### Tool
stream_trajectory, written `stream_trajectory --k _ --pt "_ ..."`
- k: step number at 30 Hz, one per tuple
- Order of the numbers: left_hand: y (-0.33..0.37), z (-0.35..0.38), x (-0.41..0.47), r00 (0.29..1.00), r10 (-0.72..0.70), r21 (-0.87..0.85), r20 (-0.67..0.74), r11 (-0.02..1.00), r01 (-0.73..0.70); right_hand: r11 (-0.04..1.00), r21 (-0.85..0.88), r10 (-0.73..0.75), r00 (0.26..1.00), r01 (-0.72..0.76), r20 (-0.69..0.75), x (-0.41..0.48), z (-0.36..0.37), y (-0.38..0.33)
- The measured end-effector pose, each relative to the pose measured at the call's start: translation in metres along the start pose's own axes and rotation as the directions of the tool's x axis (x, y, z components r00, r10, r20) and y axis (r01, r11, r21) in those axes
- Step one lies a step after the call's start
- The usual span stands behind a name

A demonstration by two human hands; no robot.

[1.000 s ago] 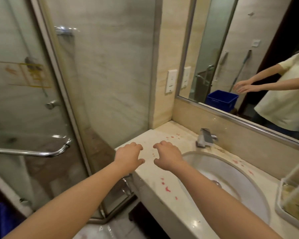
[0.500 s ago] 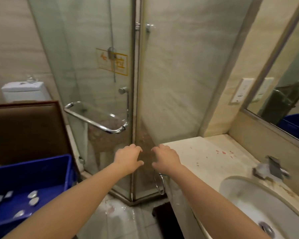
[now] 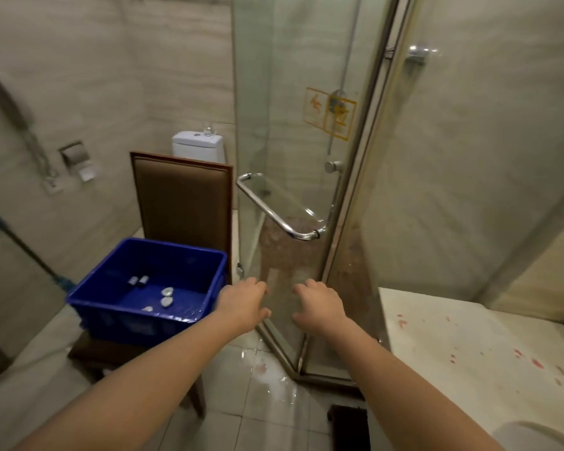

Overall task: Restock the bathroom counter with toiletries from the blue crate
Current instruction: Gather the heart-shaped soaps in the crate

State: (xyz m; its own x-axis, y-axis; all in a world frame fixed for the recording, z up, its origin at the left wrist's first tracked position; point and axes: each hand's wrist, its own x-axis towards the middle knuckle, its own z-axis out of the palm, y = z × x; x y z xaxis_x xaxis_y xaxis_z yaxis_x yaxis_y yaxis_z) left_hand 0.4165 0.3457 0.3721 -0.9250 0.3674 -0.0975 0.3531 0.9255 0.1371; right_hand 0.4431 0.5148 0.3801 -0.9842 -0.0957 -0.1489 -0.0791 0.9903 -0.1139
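Note:
A blue crate (image 3: 95, 288) stands on the seat of a brown chair (image 3: 183, 196) at the left. Several small toiletry packets (image 3: 166, 296) lie on its floor, some silvery, two darker ones (image 3: 138, 280) further back. My left hand (image 3: 241, 302) hovers just right of the crate's near corner, fingers loosely curled, holding nothing. My right hand (image 3: 319, 304) hangs beside it in front of the shower glass, also holding nothing. The beige counter (image 3: 453, 336), speckled with red marks, reaches in from the right.
A glass shower enclosure (image 3: 306, 157) with a chrome handle (image 3: 274, 213) stands straight ahead. A white toilet (image 3: 197, 146) sits behind the chair. The sink rim (image 3: 534, 434) shows at the bottom right. A blue-handled mop (image 3: 23, 245) leans at the left. The floor tiles (image 3: 267, 379) look wet.
The view has swung left from the sink and mirror to the shower door and the crate. Both hands stay outstretched and hold nothing; the left one is now close to the crate.

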Motion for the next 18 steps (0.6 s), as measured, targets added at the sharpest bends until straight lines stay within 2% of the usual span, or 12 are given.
stream_trajectory --k 8,18 --pt "-0.033 0.008 -0.053 0.976 -0.219 -0.011 -0.005 0.976 0.219 0.97 0.018 -0.241 0.97 0.241 0.019 0.005 0.011 -0.052" --pt "-0.088 0.014 -0.094 0.914 -0.407 -0.015 0.002 0.914 0.407 0.91 -0.007 -0.413 0.91 0.413 0.045 0.025 0.025 -0.116"
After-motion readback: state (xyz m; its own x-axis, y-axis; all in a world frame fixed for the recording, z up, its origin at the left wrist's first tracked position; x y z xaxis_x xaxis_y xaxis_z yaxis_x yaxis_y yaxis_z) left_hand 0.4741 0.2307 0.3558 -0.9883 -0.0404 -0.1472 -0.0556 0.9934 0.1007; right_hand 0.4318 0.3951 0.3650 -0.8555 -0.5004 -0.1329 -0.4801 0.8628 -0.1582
